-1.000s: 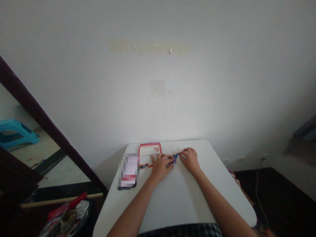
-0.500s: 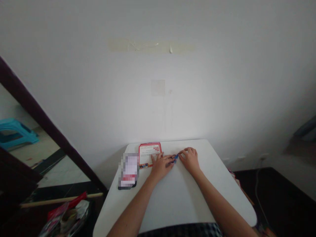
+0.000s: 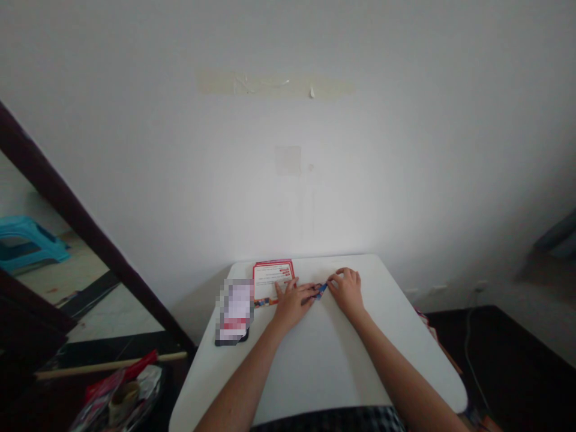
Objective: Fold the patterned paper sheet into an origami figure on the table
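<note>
A small, flat blue piece with darker and patterned parts lies between my hands on the white table; its exact kind is too small to tell. My left hand presses and grips its left end with the fingertips, and partly covers it. The thumb and forefinger of my right hand pinch its upper right tip. Under the spread fingers of my left hand sits the edge of a red-bordered printed card or booklet, white in the middle with lines of text.
Left of the booklet lies a phone with its screen blurred out. A white wall rises behind the table. A bin with wrappers and a cardboard roll stands on the floor at left, below a dark-framed mirror.
My right fingers have shifted very slightly at the tip of the blue piece, which now shows a little narrower. My left hand stays nearly in place.
</note>
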Action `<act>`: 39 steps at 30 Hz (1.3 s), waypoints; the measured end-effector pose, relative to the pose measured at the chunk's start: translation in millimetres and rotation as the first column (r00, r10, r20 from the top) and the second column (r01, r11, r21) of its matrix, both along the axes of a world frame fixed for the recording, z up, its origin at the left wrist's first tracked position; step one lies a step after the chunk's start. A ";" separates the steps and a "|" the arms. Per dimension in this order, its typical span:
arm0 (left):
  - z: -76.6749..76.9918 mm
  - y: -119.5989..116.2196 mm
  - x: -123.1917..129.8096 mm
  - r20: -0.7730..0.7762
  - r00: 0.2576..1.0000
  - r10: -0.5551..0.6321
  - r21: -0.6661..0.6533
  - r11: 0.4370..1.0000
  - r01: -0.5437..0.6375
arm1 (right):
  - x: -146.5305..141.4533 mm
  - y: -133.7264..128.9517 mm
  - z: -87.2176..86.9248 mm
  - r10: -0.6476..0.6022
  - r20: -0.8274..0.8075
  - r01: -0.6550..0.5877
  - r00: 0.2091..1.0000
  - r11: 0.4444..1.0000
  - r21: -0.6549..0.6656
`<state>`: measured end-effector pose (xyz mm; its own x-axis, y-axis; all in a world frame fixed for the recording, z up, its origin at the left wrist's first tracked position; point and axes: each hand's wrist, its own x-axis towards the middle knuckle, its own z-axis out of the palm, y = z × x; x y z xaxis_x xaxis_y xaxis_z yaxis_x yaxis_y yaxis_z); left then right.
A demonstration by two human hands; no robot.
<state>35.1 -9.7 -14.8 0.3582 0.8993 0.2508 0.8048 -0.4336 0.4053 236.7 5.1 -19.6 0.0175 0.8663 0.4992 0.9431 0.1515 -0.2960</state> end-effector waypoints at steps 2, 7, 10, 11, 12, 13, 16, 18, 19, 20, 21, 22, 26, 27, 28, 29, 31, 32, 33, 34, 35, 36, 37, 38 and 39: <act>-1.3 0.7 -0.1 -0.001 1.000 0.000 0.009 1.000 0.000 | -0.4 0.4 -0.9 -0.015 -0.002 0.015 1.000 1.000 0.000; -3.1 1.8 0.2 -0.002 1.000 0.010 0.014 1.000 -0.010 | -0.2 1.1 -2.3 -0.045 -0.046 0.044 0.998 0.999 -0.024; -3.0 2.4 0.0 -0.002 1.000 0.006 0.003 1.000 -0.006 | 0.4 0.1 -1.7 -0.032 -0.066 0.028 0.997 0.998 -0.053; -2.9 2.7 -0.2 -0.001 1.000 0.002 -0.002 1.000 -0.002 | 0.4 -0.6 -1.4 -0.026 -0.070 0.021 0.997 0.998 -0.064; -2.8 3.0 -0.3 -0.001 1.000 0.000 -0.007 1.000 0.000 | 0.3 -1.3 -1.1 -0.022 -0.075 0.017 0.997 0.997 -0.073; -2.7 3.4 -0.4 -0.001 1.000 0.001 -0.013 1.000 -0.001 | 0.2 -2.0 -0.9 -0.021 -0.080 0.014 0.997 0.997 -0.081; -2.6 4.2 -0.1 0.001 1.000 0.011 -0.029 1.000 -0.011 | -0.7 -3.7 -0.4 -0.018 -0.086 0.008 0.996 0.994 -0.106; -2.4 4.2 0.5 0.003 1.000 0.021 -0.033 0.999 -0.021 | -1.2 -4.5 -0.2 -0.017 -0.086 0.006 0.996 0.993 -0.120; -2.1 4.1 0.8 0.002 1.000 0.025 -0.034 0.999 -0.025 | -1.3 -4.9 0.0 -0.014 -0.085 0.003 0.996 0.992 -0.127; -1.7 3.9 1.0 -0.001 1.000 0.028 -0.037 0.999 -0.028 | -1.5 -5.2 0.1 -0.013 -0.085 0.001 0.996 0.991 -0.132; -1.3 3.7 1.2 -0.007 1.000 0.031 -0.041 0.999 -0.031 | -1.6 -5.6 0.3 -0.010 -0.085 -0.002 0.996 0.991 -0.137; -0.9 3.4 1.3 -0.014 0.999 0.031 -0.047 0.998 -0.032 | -1.8 -6.0 0.3 -0.007 -0.084 -0.005 0.996 0.990 -0.141; 0.1 2.3 1.6 -0.036 0.998 0.044 -0.033 0.998 -0.045 | -2.5 -7.7 -0.3 0.001 -0.073 -0.012 0.997 0.989 -0.150; 0.1 2.1 1.7 -0.033 0.998 0.050 -0.020 0.999 -0.050 | -2.7 -8.0 -0.6 0.005 -0.067 -0.015 0.998 0.989 -0.150; 0.0 2.0 1.8 -0.026 0.998 0.056 -0.006 0.998 -0.056 | -2.9 -8.2 -0.8 0.007 -0.059 -0.016 0.998 0.989 -0.150; -0.2 1.9 1.9 -0.013 0.998 0.060 0.007 0.998 -0.060 | -3.0 -8.4 -1.0 0.008 -0.052 -0.016 0.999 0.989 -0.150; -0.7 2.0 1.9 0.016 0.998 0.065 0.022 0.998 -0.065 | -3.1 -8.6 -1.1 0.010 -0.040 -0.016 0.999 0.989 -0.149; -0.9 2.1 1.9 0.027 0.997 0.068 0.024 0.997 -0.068 | -3.2 -8.7 -1.0 0.012 -0.036 -0.017 0.999 0.989 -0.149; -1.2 2.3 1.8 0.033 0.997 0.070 0.024 0.997 -0.071 | -3.3 -8.8 -1.0 0.016 -0.033 -0.020 0.999 0.989 -0.149; -1.5 2.4 1.7 0.034 0.997 0.071 0.023 0.997 -0.071 | -3.3 -9.0 -1.1 0.019 -0.030 -0.023 0.999 0.989 -0.148; -1.9 2.6 1.6 0.031 0.997 0.072 0.024 0.997 -0.072 | -3.3 -9.2 -1.2 0.022 -0.027 -0.025 0.999 0.989 -0.145; -2.3 2.8 1.6 0.026 0.997 0.073 0.026 0.997 -0.073 | -3.3 -9.4 -1.4 0.023 -0.025 -0.027 0.999 0.989 -0.142; -2.7 3.0 1.6 0.022 0.997 0.074 0.031 0.997 -0.075 | -3.3 -9.7 -1.7 0.024 -0.023 -0.027 0.999 0.990 -0.140; -3.1 3.2 1.6 0.019 0.997 0.076 0.038 0.996 -0.077 | -3.3 -10.0 -2.1 0.024 -0.020 -0.027 1.000 0.990 -0.137; -3.5 3.2 1.7 0.016 0.997 0.077 0.043 0.996 -0.078 | -3.2 -10.3 -2.4 0.027 -0.016 -0.029 1.000 0.990 -0.136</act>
